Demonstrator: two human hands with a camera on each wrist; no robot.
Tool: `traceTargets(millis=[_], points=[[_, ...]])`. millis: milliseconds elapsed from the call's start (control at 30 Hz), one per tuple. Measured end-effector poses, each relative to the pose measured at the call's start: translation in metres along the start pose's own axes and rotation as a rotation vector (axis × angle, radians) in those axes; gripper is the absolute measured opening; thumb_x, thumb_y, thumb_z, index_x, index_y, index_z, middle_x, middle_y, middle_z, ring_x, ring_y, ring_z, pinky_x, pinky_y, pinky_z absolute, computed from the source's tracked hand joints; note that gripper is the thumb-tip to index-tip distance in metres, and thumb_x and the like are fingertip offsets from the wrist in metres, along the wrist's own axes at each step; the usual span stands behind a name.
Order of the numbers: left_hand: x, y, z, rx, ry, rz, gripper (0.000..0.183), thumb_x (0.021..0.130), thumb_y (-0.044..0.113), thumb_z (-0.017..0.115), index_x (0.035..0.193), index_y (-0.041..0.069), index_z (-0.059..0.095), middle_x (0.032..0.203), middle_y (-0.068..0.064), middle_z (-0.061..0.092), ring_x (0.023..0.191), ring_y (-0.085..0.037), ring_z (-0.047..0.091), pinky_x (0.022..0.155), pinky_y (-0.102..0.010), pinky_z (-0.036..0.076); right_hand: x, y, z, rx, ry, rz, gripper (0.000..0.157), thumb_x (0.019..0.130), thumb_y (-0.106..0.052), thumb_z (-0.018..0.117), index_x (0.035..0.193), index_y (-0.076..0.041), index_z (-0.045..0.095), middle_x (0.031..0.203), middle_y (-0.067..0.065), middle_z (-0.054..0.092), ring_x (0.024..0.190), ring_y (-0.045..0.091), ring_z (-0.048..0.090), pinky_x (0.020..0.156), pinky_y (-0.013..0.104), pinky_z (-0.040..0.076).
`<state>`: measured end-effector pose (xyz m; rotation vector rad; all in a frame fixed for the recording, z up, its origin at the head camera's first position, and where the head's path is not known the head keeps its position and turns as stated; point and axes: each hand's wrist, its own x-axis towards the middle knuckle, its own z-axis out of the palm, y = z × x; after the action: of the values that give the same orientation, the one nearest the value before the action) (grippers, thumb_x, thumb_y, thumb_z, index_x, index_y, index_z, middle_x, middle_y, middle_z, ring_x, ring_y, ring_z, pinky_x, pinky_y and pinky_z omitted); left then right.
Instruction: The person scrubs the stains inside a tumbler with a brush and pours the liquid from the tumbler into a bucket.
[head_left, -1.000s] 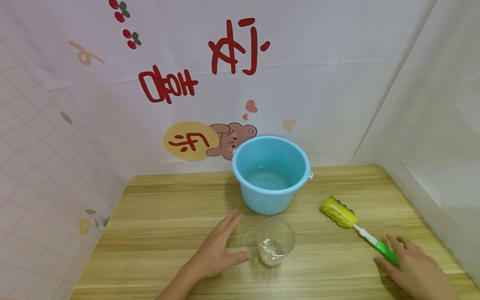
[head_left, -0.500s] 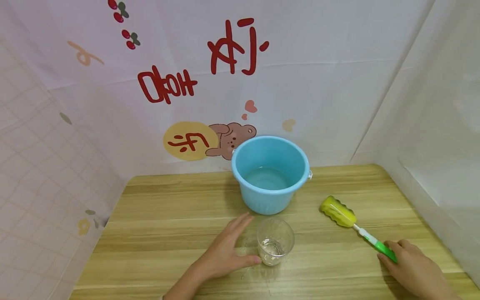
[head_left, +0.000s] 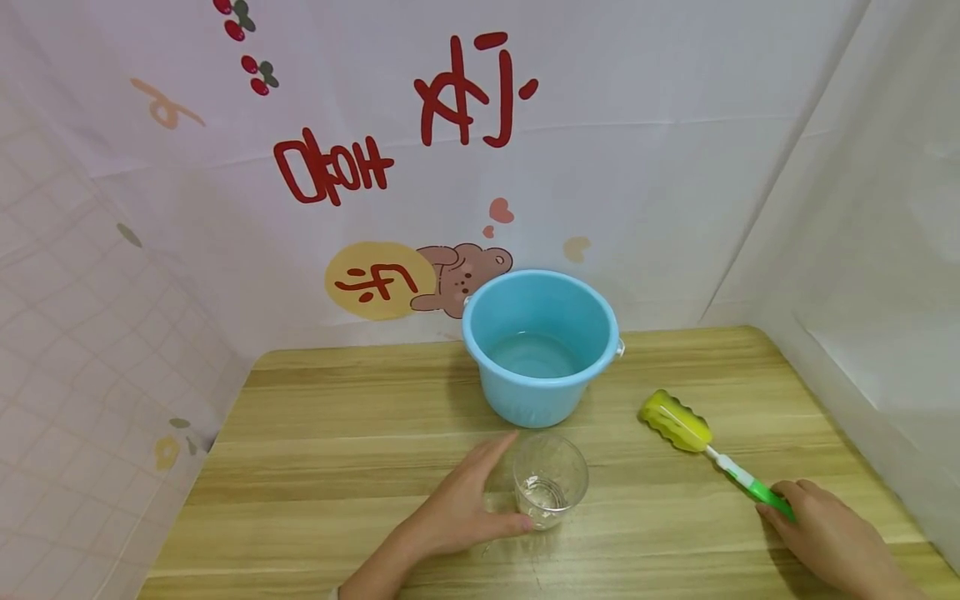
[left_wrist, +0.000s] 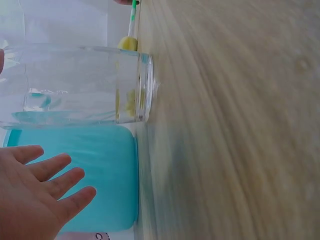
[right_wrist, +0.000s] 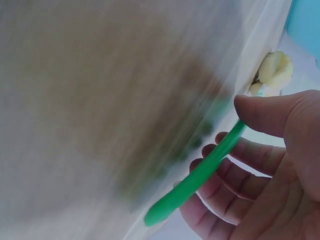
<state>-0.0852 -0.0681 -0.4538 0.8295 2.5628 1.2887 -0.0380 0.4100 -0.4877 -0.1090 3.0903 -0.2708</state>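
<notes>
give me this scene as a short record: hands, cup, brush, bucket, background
left hand: beside the cup, fingers straight; contact unclear
right hand: gripping the brush by its green handle
cup: clear, upright on the wooden table, in front of the bucket
brush: yellow sponge head, right of the cup
bucket: light blue, seems to hold some water
background: pale printed sheets, red lettering, cartoon bear

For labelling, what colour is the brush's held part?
The brush's held part is green, clearest in the right wrist view.

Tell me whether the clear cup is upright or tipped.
Upright: the clear cup stands on its base on the wooden table, open end up.
</notes>
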Motion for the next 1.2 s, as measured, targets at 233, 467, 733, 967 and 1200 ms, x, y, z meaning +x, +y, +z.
traceTargets(millis=[233,467,733,967,1200], points=[[0.004,0.004,0.006,-0.009,-0.012,-0.020,0.097,0.070,0.057,0.076,0.146,0.042,0.018,0.148,0.011,0.030,0.135,-0.014,0.030,0.102,-0.052,0.034,0.001,-0.002,-0.005,0.051,-0.025,-0.002,0.017,0.082,-0.016,0.072,0.088,-0.004,0.061,0.073,0.000,0.054,0.060,0.012,0.044,0.050,0.029,0.039],[0.008,0.009,0.010,-0.097,-0.008,-0.071,0.099,0.066,0.060,0.077,0.145,0.043,0.021,0.146,0.016,0.030,0.134,-0.013,0.031,0.103,-0.049,0.034,0.000,-0.007,-0.009,0.102,0.013,-0.001,0.016,0.083,-0.012,0.068,0.090,-0.001,0.057,0.071,0.001,0.047,0.057,0.011,0.038,0.048,0.025,0.032],[0.016,0.007,0.014,-0.233,-0.029,-0.055,0.101,0.064,0.051,0.084,0.145,0.040,0.024,0.145,0.014,0.033,0.131,-0.013,0.037,0.103,-0.045,0.036,0.000,-0.009,-0.011,0.128,0.063,0.006,0.016,0.085,-0.011,0.065,0.092,0.000,0.057,0.065,-0.002,0.041,0.054,0.009,0.037,0.047,0.025,0.032],[0.022,0.003,0.020,-0.269,-0.037,0.014,0.098,0.062,0.048,0.085,0.143,0.032,0.032,0.137,0.012,0.045,0.126,-0.011,0.043,0.103,-0.040,0.036,0.002,-0.012,-0.016,0.115,0.108,0.003,0.016,0.086,-0.012,0.064,0.093,-0.001,0.055,0.060,-0.003,0.041,0.052,0.013,0.038,0.046,0.029,0.031],[0.024,0.002,0.026,-0.283,-0.032,0.024,0.094,0.062,0.050,0.085,0.140,0.035,0.035,0.133,0.009,0.049,0.123,-0.010,0.044,0.105,-0.039,0.033,0.007,-0.017,-0.024,0.104,0.117,0.019,0.019,0.089,-0.018,0.062,0.095,-0.002,0.055,0.056,-0.003,0.039,0.046,0.012,0.036,0.042,0.029,0.029]])
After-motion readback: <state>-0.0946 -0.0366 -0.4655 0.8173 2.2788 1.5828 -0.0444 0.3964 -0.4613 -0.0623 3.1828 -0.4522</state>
